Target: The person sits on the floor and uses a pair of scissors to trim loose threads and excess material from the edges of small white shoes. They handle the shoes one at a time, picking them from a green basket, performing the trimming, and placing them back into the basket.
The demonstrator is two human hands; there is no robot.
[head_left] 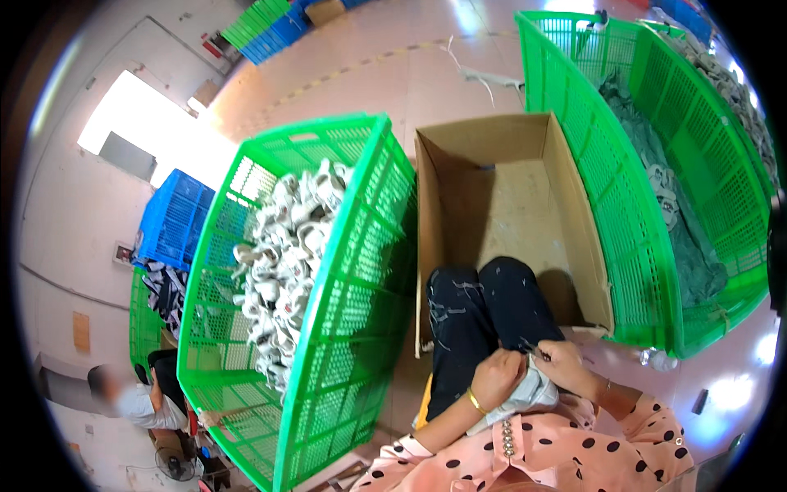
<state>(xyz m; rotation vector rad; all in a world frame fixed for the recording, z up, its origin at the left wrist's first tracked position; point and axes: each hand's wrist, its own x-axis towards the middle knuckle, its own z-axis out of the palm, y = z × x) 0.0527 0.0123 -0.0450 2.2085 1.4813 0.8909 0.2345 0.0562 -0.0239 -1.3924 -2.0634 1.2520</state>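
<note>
Over my lap, my left hand [498, 379] is closed on a whitish sewn piece [534, 389] that looks like a shoe upper. My right hand [566, 365] is closed close beside it, at the upper edge of the same piece. A small dark tool [537, 355], perhaps thread snips, shows at the fingers of my right hand; its full shape is hidden. Loose threads cling to my dark trousers [459, 312]. To the left, a tall green basket [348, 271] holds many similar whitish pieces [283, 271].
An open cardboard box [500, 213] stands in front of my knees. On the right is a green basket [602, 180] with dark green cloth [684, 238] and a few pale pieces inside. A seated person [152, 402] is at far left, near a blue crate [176, 217].
</note>
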